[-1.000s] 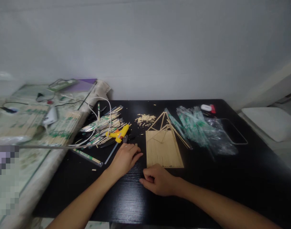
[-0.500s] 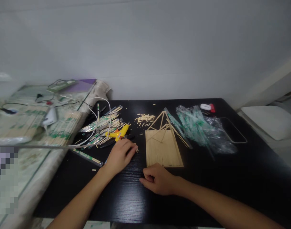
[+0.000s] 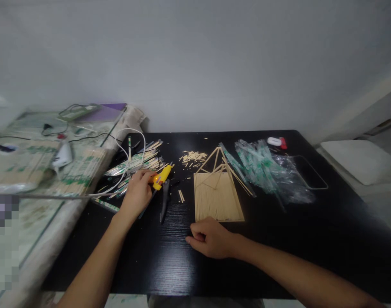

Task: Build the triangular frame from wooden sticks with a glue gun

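Head view: both arms (image 3: 99, 256) are cut off by the bottom edge. The left hand (image 3: 137, 193) hides the back part of the yellow glue gun (image 3: 163, 174), so you can't see its whole handle. The right hand (image 3: 211, 238) covers a bit of the near edge of the flat stick board (image 3: 219, 201), and it's hard to tell if they touch. Clear wrappers (image 3: 256, 167) lie partly over a dark flat thing (image 3: 310, 173) with a pale rim, and what it is can't be told.

The left fingers are closed around the glue gun, and its yellow body pokes out to the right. The right fingers are curled into a loose fist with the thumb sticking out, and nothing can be seen in them.

The stick board lies flat on the black table (image 3: 166, 265), with a pointy stick frame (image 3: 207, 161) at its far end. Between the glue gun and the board are two short sticks (image 3: 180, 196). A black tool (image 3: 164, 201) lies just left of them.
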The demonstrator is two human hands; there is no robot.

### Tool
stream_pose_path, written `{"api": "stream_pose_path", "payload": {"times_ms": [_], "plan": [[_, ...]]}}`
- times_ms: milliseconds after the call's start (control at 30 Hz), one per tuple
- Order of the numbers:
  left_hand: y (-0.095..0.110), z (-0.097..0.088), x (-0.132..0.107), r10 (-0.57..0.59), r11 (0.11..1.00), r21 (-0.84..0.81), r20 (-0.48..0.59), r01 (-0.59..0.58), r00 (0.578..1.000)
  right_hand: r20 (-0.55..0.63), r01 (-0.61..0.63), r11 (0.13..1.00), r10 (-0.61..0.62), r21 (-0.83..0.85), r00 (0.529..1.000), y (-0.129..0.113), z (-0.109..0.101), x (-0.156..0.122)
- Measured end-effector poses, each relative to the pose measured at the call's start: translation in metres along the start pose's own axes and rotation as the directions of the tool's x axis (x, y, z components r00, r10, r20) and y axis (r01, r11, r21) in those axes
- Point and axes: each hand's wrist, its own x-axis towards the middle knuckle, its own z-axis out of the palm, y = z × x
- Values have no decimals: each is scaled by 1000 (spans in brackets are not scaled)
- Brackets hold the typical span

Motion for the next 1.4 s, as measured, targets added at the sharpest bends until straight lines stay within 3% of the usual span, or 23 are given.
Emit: {"api": "stream_pose_path", "payload": {"times_ms": [400, 567, 767, 900, 1000, 1100, 1200, 1400], "plan": [[0, 6, 0, 2, 995, 98, 94, -11, 996, 12, -12, 1000, 12, -4, 1000, -1, -1, 1], [6, 6, -5, 13, 999, 41, 137, -19, 990, 8, -11, 1000, 11, -9, 1000, -1, 0, 1], [10, 3, -5, 45, 997, -67, 89, -39, 995, 3, -11, 1000, 11, -4, 1000, -1, -1, 0], [14, -5, -2, -119, 985, -119, 29, 122, 992, -1, 1, 1000, -1, 15, 1000, -1, -1, 0], [14, -11, 0, -299, 952, -50, 38, 300, 954, 8, -5, 1000, 5, 13, 1000, -1, -1, 0], [11, -14, 1, -409, 912, 57, 43, 407, 911, 14, -10, 1000, 9, 9, 1000, 0, -1, 0], [7, -12, 2, -444, 891, 128, 47, 436, 895, 11, -5, 1000, 5, 2, 1000, 0, 0, 0], [-3, -5, 1, -367, 927, 103, 55, 361, 929, -3, 12, 1000, -12, 14, 1000, 0, 0, 1]]}}
